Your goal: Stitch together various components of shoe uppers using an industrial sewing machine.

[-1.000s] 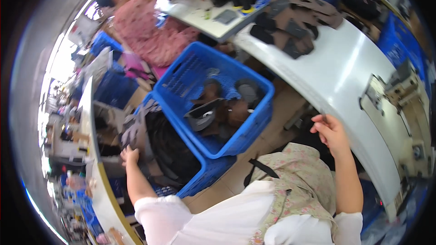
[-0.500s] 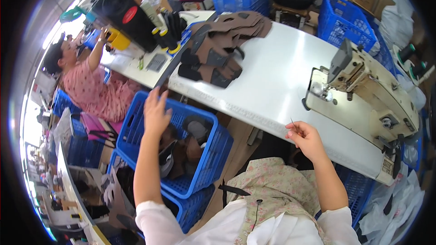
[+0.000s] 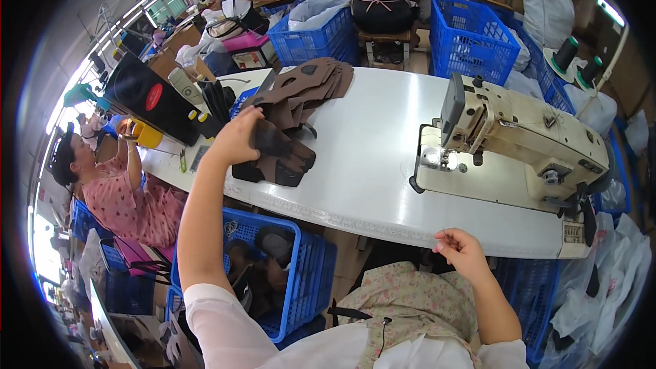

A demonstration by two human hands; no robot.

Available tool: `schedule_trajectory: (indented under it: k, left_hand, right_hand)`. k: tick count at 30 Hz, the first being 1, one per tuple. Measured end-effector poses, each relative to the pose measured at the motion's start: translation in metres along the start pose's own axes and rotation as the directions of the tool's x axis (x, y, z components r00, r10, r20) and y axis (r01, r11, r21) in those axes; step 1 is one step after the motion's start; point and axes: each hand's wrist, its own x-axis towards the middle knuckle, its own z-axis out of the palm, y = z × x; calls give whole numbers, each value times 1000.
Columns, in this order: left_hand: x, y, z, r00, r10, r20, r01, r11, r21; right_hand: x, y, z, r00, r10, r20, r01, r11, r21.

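My left hand (image 3: 238,138) is over the left end of the white table (image 3: 369,150), at the edge of a pile of brown and black cut pieces (image 3: 290,142). Its thumb stands apart from the fingers; whether the fingertips touch the pieces I cannot tell. More brown pieces lie fanned out just behind, in overlapping layers. Near the table's front edge, my right hand (image 3: 459,251) is closed in a pinch. Something small and thin sits in it, too small to name.
A cream sewing machine (image 3: 526,137) stands on the table at the right. Below the left end is a blue crate (image 3: 307,280) holding dark pieces. Another blue crate (image 3: 471,37) stands behind the table. A person in pink (image 3: 130,201) sits at the left.
My left hand has gone from above the blue crate up to the brown pieces on the table. My right hand stays pinched near the front edge. The view has shifted.
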Motion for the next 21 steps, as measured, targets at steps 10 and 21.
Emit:
schedule_trajectory:
  k: [10, 21]
  left_hand:
    - [64, 29, -59, 661, -468, -587, -92, 725, -682]
    - [-72, 295, 30, 931, 337, -137, -350, 932, -88]
  right_hand:
    - [-7, 8, -6, 1000, -9, 16, 8, 999, 34]
    - [-57, 36, -96, 881, -270, -388, 83, 896, -437]
